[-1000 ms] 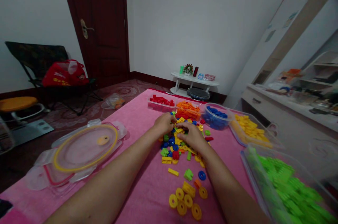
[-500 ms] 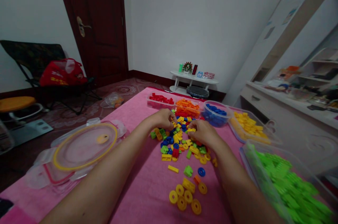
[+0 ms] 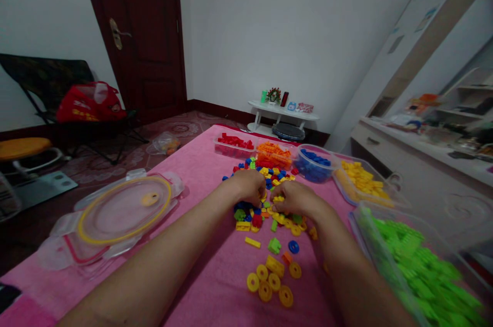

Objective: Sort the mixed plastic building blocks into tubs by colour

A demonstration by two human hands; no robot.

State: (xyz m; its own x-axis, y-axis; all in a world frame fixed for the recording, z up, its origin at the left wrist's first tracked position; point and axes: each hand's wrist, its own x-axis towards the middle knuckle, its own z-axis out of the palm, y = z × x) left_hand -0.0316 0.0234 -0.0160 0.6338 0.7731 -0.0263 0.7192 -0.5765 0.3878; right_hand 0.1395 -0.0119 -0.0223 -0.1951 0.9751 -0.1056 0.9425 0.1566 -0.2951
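A mixed pile of toy building bricks (image 3: 275, 181) in red, blue, yellow and green lies on the pink cloth. My left hand (image 3: 249, 186) reaches into its left part, fingers curled downward; what they pinch is hidden, though a bit of yellow shows beside the fingertips. Across from it, my right hand (image 3: 295, 197) has its fingers closed around a yellow brick (image 3: 278, 199). Toward me lie several yellow wheels (image 3: 274, 282), a blue wheel (image 3: 294, 247), a light green brick (image 3: 275, 245) and a flat yellow strip (image 3: 252, 242).
Behind the pile stand containers of red bricks (image 3: 234, 141), orange bricks (image 3: 274, 152) and blue bricks (image 3: 315, 157). Tubs of yellow bricks (image 3: 362, 179) and green bricks (image 3: 418, 265) line the right side. Clear lids (image 3: 125, 211) with yellow and red seals lie at left.
My left hand has moved nearer to me and slightly right, uncovering bricks at the pile's far side. My right hand has come a little nearer too, still with yellow at its fingertips.
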